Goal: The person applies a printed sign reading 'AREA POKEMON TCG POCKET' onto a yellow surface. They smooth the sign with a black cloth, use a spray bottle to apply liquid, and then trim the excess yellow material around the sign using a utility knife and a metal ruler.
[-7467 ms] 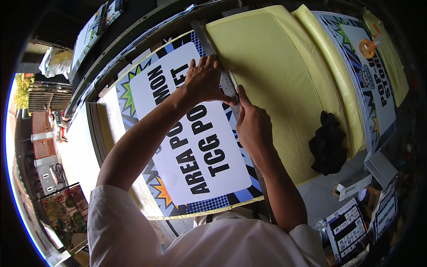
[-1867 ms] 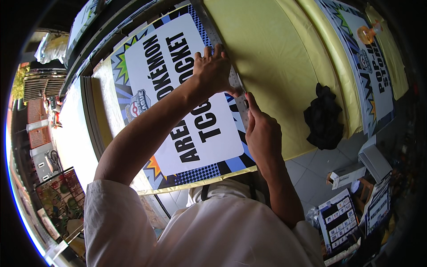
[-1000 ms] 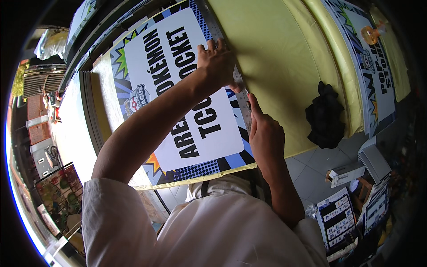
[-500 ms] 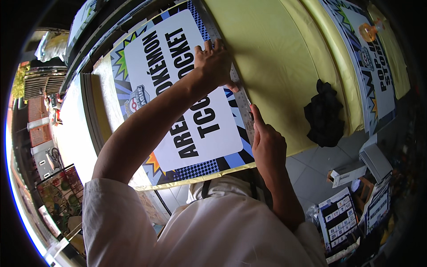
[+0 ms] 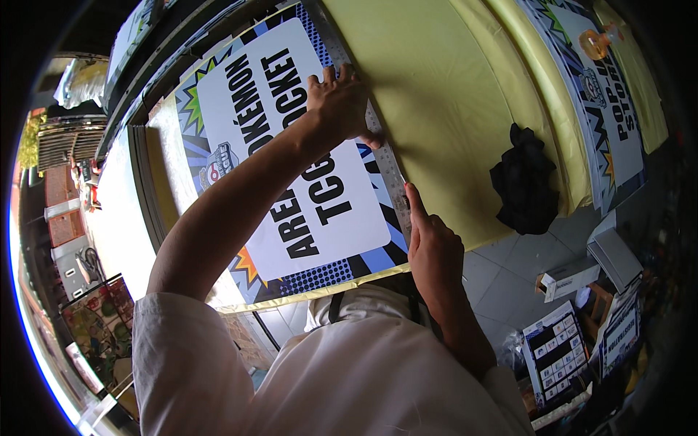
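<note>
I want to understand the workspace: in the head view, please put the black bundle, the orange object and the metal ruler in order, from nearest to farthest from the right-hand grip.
1. Metal ruler: just beside the right-hand grip, to its upper left.
2. Black bundle: to the right.
3. Orange object: farthest, at upper right.
</note>
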`<state>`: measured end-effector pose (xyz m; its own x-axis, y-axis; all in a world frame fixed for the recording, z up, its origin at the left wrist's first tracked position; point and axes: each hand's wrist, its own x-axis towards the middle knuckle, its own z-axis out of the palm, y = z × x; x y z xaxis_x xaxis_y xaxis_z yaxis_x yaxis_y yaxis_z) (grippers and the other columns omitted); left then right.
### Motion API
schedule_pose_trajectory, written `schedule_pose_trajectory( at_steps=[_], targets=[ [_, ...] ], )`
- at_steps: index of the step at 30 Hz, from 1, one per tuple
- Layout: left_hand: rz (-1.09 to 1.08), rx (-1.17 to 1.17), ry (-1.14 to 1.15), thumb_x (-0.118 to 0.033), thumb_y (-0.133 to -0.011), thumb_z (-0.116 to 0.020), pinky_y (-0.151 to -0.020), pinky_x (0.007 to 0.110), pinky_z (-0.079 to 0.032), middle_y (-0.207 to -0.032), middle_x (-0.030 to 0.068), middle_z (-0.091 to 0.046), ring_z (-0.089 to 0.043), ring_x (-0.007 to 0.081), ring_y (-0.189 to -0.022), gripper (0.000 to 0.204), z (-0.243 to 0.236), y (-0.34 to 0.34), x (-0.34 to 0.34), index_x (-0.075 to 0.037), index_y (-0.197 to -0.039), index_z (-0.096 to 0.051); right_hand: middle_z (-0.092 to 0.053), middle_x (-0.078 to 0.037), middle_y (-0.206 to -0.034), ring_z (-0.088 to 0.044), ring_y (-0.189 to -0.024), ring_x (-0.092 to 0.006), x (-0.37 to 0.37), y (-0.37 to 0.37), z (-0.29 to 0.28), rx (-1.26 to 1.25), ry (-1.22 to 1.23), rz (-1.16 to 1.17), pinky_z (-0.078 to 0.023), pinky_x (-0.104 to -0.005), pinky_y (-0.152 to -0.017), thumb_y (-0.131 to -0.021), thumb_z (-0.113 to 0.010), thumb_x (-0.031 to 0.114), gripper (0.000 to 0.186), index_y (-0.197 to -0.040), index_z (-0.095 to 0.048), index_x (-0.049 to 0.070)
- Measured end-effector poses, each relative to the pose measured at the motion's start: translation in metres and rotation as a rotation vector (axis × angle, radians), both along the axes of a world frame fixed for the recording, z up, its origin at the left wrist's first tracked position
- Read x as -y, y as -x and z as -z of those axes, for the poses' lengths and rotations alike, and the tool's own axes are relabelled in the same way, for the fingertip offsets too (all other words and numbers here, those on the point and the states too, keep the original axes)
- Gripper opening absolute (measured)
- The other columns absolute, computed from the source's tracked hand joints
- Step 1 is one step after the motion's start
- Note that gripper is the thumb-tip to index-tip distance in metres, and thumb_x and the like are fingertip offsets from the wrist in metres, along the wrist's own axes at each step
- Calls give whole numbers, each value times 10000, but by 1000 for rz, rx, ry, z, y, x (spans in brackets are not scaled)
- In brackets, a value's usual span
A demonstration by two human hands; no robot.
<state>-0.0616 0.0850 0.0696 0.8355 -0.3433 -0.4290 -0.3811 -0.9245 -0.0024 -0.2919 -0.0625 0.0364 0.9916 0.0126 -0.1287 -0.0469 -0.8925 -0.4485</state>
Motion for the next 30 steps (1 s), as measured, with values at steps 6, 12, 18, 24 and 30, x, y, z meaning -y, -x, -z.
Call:
schedule_pose_trajectory(
  at_steps=[6,12,18,24,30],
  targets=[
    [18,-31,-19,-548,-514,-1002,-1151,663,-388,-1537,224,-438,-438,455,-1432,1240,-2,-1,-1,12,-1499,-498,-635,-104,-759,-713,-599,-269,2,12,0,40,-11,-3,-599,-382,-550,-995,-656,93,700,-1629,-380,204],
    [19,-33,-23,-564,-500,-1001,-1161,661,-376,-1550,227,-427,-426,475,-1438,1267,-1,-4,0,10,-1509,-493,-640,-107,-765,-711,-603,-272,4,22,-1,17,-6,6,-599,-376,-558,-964,-684,62,742,-1627,-384,203],
    [5,-19,-47,-581,-499,-995,-1155,660,-377,-1551,224,-421,-417,472,-1445,1273,3,-3,-1,20,-1503,-494,-615,-103,-751,-697,-596,-267,6,34,-1,26,4,10,-590,-372,-553,-950,-688,47,749,-1622,-397,200],
    [7,-18,-21,-567,-511,-993,-1152,668,-376,-1543,228,-427,-414,472,-1445,1224,2,-3,-1,5,-1486,-524,-619,-108,-769,-698,-598,-264,9,41,-5,0,-5,5,-591,-373,-562,-954,-686,47,736,-1617,-408,201],
    [0,-33,-15,-555,-510,-996,-1157,671,-368,-1538,230,-428,-420,466,-1439,1193,3,0,1,-22,-1478,-545,-621,-99,-786,-700,-599,-260,11,45,-15,-60,13,12,-590,-377,-562,-957,-685,53,751,-1628,-386,208]
  ],
)
